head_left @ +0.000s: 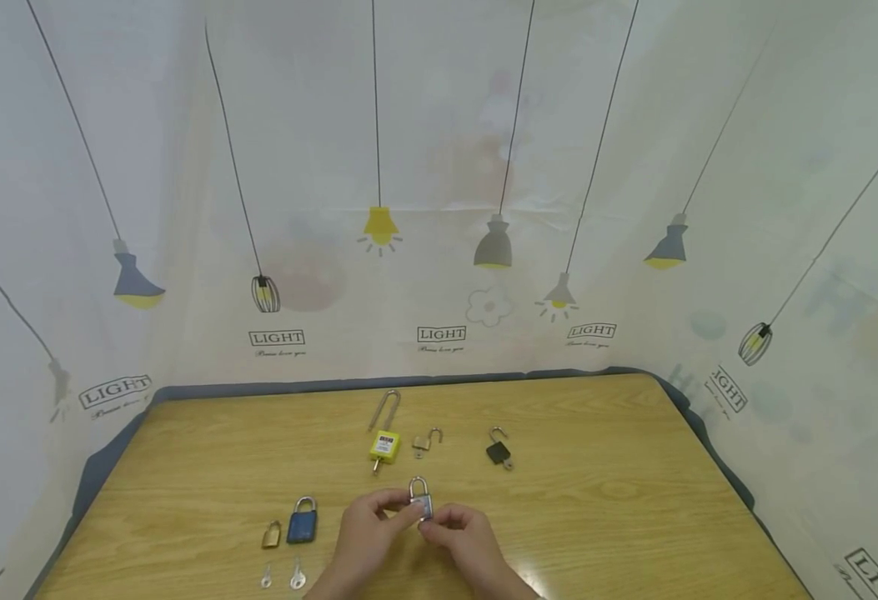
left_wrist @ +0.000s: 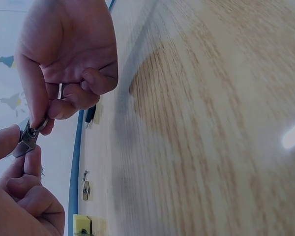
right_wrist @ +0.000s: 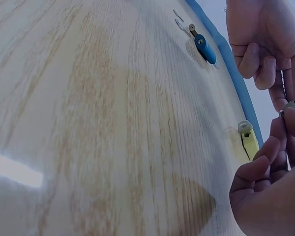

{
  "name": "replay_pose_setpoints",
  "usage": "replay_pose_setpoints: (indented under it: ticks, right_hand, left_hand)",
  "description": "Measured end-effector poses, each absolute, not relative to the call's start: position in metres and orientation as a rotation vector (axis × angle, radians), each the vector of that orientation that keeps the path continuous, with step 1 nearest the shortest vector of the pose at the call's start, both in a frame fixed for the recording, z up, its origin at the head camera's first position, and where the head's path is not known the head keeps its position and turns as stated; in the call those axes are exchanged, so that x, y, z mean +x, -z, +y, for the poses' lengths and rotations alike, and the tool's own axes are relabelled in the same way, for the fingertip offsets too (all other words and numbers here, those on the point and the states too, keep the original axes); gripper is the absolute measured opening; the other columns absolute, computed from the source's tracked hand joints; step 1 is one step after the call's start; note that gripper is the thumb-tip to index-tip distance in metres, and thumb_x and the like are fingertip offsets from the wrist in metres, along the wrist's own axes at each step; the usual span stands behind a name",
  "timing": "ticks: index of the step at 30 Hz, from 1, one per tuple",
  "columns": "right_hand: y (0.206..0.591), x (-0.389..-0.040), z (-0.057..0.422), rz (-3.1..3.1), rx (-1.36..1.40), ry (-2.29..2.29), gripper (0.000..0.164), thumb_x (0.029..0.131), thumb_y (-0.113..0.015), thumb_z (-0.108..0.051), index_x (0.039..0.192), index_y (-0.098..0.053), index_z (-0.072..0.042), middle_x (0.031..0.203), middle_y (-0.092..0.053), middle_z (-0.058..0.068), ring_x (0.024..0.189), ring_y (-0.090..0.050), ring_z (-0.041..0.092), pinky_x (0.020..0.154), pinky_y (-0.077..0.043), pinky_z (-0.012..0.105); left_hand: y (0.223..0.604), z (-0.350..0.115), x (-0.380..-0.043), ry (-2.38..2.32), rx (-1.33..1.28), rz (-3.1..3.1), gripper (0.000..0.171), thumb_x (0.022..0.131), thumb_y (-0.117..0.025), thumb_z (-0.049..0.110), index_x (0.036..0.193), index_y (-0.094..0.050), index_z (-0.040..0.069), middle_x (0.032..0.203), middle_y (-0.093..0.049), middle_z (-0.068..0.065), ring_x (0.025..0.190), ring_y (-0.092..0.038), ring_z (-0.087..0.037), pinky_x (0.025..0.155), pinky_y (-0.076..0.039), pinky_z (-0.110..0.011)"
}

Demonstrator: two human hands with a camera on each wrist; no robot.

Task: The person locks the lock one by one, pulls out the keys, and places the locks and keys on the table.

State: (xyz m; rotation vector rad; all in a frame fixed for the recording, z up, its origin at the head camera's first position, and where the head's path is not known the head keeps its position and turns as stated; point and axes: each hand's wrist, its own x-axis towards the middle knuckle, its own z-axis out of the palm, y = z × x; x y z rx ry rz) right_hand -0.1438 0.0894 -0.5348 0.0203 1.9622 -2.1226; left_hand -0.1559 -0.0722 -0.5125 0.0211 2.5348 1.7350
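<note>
A small silver-shackled padlock with a grey-blue body is gripped upright between the thumb and fingers of my left hand. At its lower end my right hand pinches a small metal piece, which looks like a key. The piece meets the underside of the padlock in the left wrist view; how deep it sits is hidden by fingers. From the right wrist view, the right hand lies below the left hand, and fingers cover most of the lock.
Left on the wooden table are a blue padlock, a brass padlock and two keys, one large, one small. Farther back lie a yellow padlock, a small brass padlock and a black padlock, their shackles open.
</note>
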Motion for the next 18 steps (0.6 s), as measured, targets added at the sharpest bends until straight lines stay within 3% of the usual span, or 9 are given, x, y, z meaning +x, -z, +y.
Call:
replay_pose_setpoints:
  ticks: [18]
  right_hand:
    - [0.5354, -0.1437, 0.0907, 2.008, -0.043, 2.073, 0.022, 0.082, -0.070, -0.011, 0.090, -0.063, 0.008, 0.086, -0.064, 0.002, 0.082, -0.054, 0.016, 0.075, -0.041, 0.031]
  left_hand:
    - [0.5142, -0.0736, -0.1583, -1.754, -0.059, 2.461, 0.037, 0.079, -0.075, 0.042, 0.102, -0.071, 0.013, 0.094, -0.069, 0.001, 0.086, -0.052, -0.016, 0.072, -0.040, -0.030]
